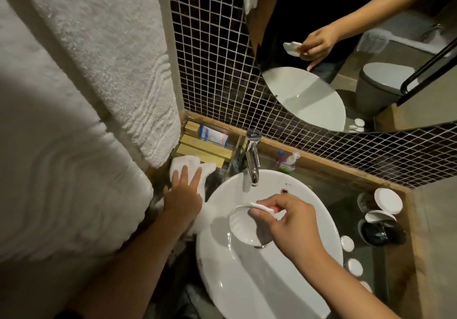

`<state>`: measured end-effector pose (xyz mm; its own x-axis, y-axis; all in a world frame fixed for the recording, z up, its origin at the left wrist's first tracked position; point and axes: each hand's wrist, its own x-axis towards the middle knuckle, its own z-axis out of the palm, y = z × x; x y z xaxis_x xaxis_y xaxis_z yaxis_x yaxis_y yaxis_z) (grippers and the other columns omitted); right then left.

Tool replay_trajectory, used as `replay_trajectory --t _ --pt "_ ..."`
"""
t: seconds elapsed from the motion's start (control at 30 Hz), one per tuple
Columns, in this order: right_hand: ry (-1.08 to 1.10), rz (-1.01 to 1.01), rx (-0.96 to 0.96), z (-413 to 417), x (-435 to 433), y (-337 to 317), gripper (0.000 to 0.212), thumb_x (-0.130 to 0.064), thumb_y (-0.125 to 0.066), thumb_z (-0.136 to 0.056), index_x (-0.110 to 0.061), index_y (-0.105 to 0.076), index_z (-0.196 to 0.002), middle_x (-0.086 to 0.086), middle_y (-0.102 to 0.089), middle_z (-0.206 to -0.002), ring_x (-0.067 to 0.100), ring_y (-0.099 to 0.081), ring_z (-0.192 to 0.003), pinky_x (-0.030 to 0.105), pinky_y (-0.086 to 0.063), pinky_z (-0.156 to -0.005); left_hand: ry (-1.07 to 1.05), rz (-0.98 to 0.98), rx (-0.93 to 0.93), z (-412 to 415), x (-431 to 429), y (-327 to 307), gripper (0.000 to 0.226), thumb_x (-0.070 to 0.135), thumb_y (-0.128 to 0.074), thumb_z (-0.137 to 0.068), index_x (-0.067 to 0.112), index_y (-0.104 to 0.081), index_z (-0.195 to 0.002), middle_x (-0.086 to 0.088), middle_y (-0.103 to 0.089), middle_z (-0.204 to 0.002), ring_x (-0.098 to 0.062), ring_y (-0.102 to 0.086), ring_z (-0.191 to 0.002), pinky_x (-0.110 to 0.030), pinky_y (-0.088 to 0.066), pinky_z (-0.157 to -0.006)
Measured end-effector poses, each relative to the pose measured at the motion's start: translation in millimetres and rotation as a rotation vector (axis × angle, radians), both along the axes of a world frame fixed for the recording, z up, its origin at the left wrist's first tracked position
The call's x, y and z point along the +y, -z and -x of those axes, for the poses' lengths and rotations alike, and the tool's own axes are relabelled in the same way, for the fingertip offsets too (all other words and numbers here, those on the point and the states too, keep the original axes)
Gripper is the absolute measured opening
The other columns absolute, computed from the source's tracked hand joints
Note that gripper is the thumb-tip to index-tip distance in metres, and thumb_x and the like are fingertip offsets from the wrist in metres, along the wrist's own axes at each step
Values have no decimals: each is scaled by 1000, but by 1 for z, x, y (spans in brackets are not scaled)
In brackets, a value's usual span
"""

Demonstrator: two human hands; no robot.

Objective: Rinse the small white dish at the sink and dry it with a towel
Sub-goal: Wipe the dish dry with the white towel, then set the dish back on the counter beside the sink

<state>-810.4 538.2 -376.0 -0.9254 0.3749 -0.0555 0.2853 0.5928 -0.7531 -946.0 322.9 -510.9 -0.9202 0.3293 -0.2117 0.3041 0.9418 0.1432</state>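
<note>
Small white ribbed ceramic dish (243, 227) tilted above the round white basin (247, 281), pinched at its far rim by the right hand (291, 227), fingers closed on it. Left hand (184, 195), fingers spread flat, pressed on a crumpled white towel (188, 165) left of the chrome tap (252, 160).

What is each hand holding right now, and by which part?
The right hand pinches the small white dish by its upper rim, over the sink. The left hand lies flat on a small white towel; a closed grip isn't visible.
</note>
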Motion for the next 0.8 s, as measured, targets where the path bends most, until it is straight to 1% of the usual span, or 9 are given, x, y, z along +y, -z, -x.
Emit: replay_trajectory --t 0.13,0.23,0.37,0.5,0.6,0.63,0.7,0.77,0.8 --pt "25 15 -18 -9 10 17 14 -32 -89 -72 -37 -76 -73 -18 -70 -75 3 -63 -80 22 -47 -67 54 81 -163 -8 -14 56 66 58 -32 -98 42 -1 -154 -2 13 -165 -40 8 -148 -67 -23 -113" --pt "56 29 -48 -17 18 33 15 -31 -89 -73 -37 -75 -72 -22 -70 -79 4 -64 -80 23 -47 -66 54 150 -154 -8 -18 73 70 67 -24 -93 49 12 -150 5 28 -161 -39 19 -146 -70 -17 -112" --pt "65 41 -71 -23 25 48 14 -33 -89 -74 -37 -75 -72 -22 -70 -77 4 -65 -78 24 -50 -68 101 174 -161 -5 -31 80 73 65 -35 -91 53 8 -149 8 29 -160 -39 18 -146 -73 -15 -111" --pt "102 56 -93 -24 29 57 13 -38 -87 -75 -37 -75 -72 -19 -70 -73 5 -66 -74 29 -53 -66 101 198 -142 -20 -59 78 71 69 -36 -89 51 -8 -152 7 19 -164 -37 10 -147 -67 -16 -114" --pt "144 86 -93 -21 31 58 13 -37 -87 -75 -37 -74 -72 -18 -70 -72 4 -64 -72 30 -53 -64 31 179 -270 -30 -62 60 67 65 -39 -91 52 -12 -151 10 27 -161 -37 13 -147 -65 -12 -116" --pt "151 94 -99 -19 32 56 13 -37 -86 -75 -36 -74 -71 -19 -70 -71 4 -64 -72 30 -53 -63 -3 190 -310 -30 -53 46 63 65 -39 -92 50 -18 -150 8 19 -164 -36 7 -148 -63 -12 -117" --pt "170 105 -114 -17 35 49 13 -37 -86 -75 -35 -74 -70 -21 -70 -71 3 -64 -73 29 -53 -63 -105 89 -274 -31 -25 5 60 69 -37 -90 40 -39 -143 0 -21 -162 -31 -23 -144 -58 -19 -116" --pt "192 132 -100 -17 42 37 13 -35 -86 -75 -33 -74 -69 -17 -70 -70 4 -64 -71 31 -53 -63 -181 -292 -253 -39 11 -39 63 77 -39 -86 35 -55 -129 5 -59 -132 -17 -55 -119 -48 -40 -107" --pt "201 136 -83 -17 46 29 13 -34 -86 -75 -33 -74 -69 -16 -70 -69 5 -64 -69 32 -53 -63 -191 -504 -335 -43 31 -62 64 82 -41 -82 36 -58 -124 10 -66 -117 -9 -62 -105 -43 -50 -98"
